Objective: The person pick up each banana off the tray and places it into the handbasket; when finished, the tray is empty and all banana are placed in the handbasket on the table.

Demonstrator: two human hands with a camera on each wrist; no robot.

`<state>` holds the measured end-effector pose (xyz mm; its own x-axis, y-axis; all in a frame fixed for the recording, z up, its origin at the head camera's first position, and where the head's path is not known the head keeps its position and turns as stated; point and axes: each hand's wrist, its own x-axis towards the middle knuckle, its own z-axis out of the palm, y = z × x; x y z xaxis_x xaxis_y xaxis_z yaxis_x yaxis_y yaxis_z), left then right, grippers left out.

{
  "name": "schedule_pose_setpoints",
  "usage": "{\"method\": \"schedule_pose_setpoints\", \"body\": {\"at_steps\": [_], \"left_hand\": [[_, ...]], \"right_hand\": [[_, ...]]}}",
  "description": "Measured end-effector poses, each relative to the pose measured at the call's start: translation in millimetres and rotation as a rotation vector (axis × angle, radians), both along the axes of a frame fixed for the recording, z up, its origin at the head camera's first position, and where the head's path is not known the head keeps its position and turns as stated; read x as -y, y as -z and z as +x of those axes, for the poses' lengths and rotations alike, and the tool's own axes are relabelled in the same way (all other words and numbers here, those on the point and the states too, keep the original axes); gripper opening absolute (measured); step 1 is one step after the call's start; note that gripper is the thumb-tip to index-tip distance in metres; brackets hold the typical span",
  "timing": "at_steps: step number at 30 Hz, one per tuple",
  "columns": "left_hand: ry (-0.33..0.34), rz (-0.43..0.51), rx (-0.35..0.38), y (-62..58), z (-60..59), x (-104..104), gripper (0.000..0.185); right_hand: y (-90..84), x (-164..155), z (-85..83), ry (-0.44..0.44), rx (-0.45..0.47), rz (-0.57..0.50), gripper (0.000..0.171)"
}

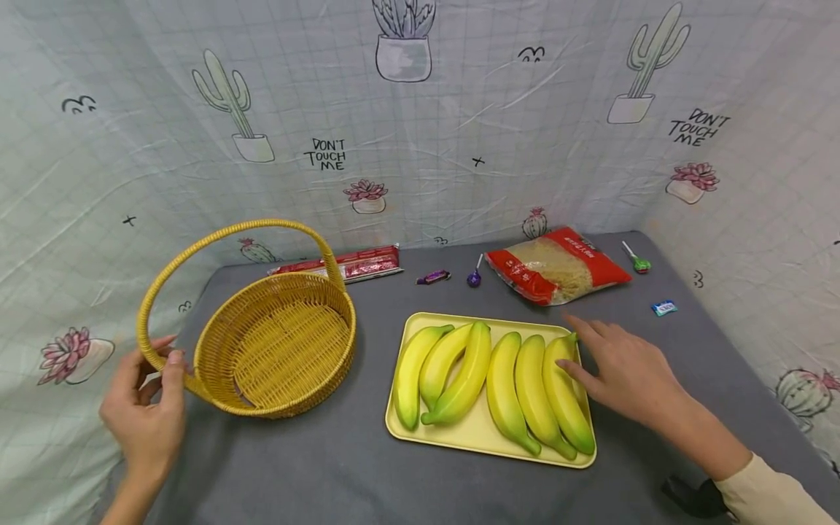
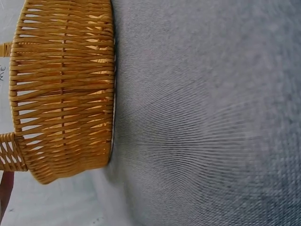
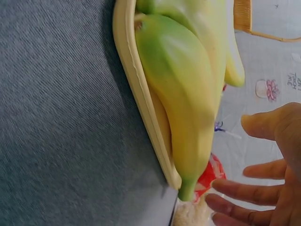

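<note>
Cactus-printed cloth hangs behind and beside a grey worktop (image 1: 341, 467), and everything in play sits on that grey surface.

At the far left, the left hand (image 1: 147, 408) is at the near foot of the handle of a yellow wicker basket (image 1: 278, 350); its fingers (image 1: 172, 379) are curled about the handle there, pinching it where it joins the rim. The basket stands upright and holds nothing (the left wrist view shows only its woven wall against the worktop).

Right of the basket lies a pale yellow tray (image 1: 479, 437) carrying six bananas (image 1: 499, 375) side by side, yellow shading to green at the tips, smooth and glossy, quite possibly toy fruit. The rightmost banana (image 1: 566, 394) lies along the tray's right rim.

Further right, the right hand (image 1: 623, 372) reaches over that rim with its fingers spread and straight, the thumb touching or just beside the rightmost banana; nothing is gripped. The right wrist view shows the fingers apart from the stem end of the fruit.

As I judge it, the work is at its opening: the basket is steadied, and a first banana is being approached. The next move calls for the right fingers to close around the rightmost banana's middle and lift it clear of its neighbour.

Behind the tray lie a red noodle bag (image 1: 558, 266), lollipops and wrapped sweets.
</note>
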<state>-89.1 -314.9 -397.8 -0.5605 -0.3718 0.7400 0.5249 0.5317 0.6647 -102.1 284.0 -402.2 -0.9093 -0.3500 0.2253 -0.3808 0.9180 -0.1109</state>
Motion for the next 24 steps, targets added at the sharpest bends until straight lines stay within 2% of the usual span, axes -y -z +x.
{"method": "schedule_pose_setpoints", "body": {"at_steps": [4, 7, 11, 17, 21, 24], "left_hand": [[-0.055, -0.032, -0.002, 10.4, -2.4, 8, 0.026], [-0.058, -0.035, -0.022, 13.1, -3.9, 9, 0.027], [-0.018, -0.006, -0.059, 9.0, -3.6, -1, 0.028], [0.072, 0.036, -0.111, 0.2, -5.7, -22, 0.028], [0.095, 0.035, -0.125, 1.3, -9.6, -27, 0.027], [0.103, 0.033, -0.123, 1.1, -10.0, -29, 0.027]], "right_hand": [[3.7, 6, 5.6, 0.065, 0.039, -0.006, 0.071], [6.3, 11, 10.3, 0.123, 0.093, -0.023, 0.072], [10.2, 18, 14.7, 0.176, 0.162, -0.032, 0.075], [15.9, 24, 15.4, 0.216, 0.201, -0.03, 0.087], [19.0, 28, 16.3, 0.234, 0.238, -0.051, 0.091], [20.9, 29, 17.3, 0.231, 0.248, -0.07, 0.088]]}}
